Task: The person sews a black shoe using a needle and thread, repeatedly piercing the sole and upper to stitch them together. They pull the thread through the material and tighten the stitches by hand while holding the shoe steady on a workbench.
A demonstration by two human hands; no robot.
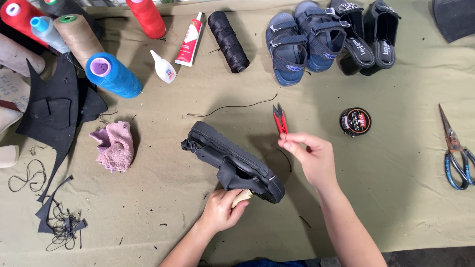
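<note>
1. Left hand [220, 210] curled shut around a pale wooden tool handle [242, 198], likely an awl, pressed against the heel end of a black sandal [232, 160]; working tip hidden behind the sole.
2. Right hand [309, 155] raised just beside the sandal's sole edge, thumb and forefinger pinched together on what looks like a thin dark thread; the other fingers loosely bent. Thread too fine to trace fully.
3. Sandal lying on its side in the middle of the olive cloth-covered table [396, 198], ridged rubber sole facing up and right, straps bunched toward the left end.
4. Risks, as judgement: tool slipping off the firm rubber edge toward the palm or the right fingers; thread snapping or pulling loose if tugged at a sharp angle; sandal rolling, since only the tool hand steadies it.
5. Red thread snips [280, 118] lying just above the right hand, blades pointing away; easy to brush against.
6. Materials nearby: fuzzy pink rag [115, 146], crumpled; glossy round polish tin [355, 121]; steel scissors [457, 155] with blue handles at far right.
7. Along the top: blue thread cone [115, 75], tightly wound black cord spool [228, 42], small glue bottle [163, 67], a pair of blue strapped sandals [302, 39].
8. Left edge: jagged black leather offcuts [54, 113] and loose thread scraps.
</note>
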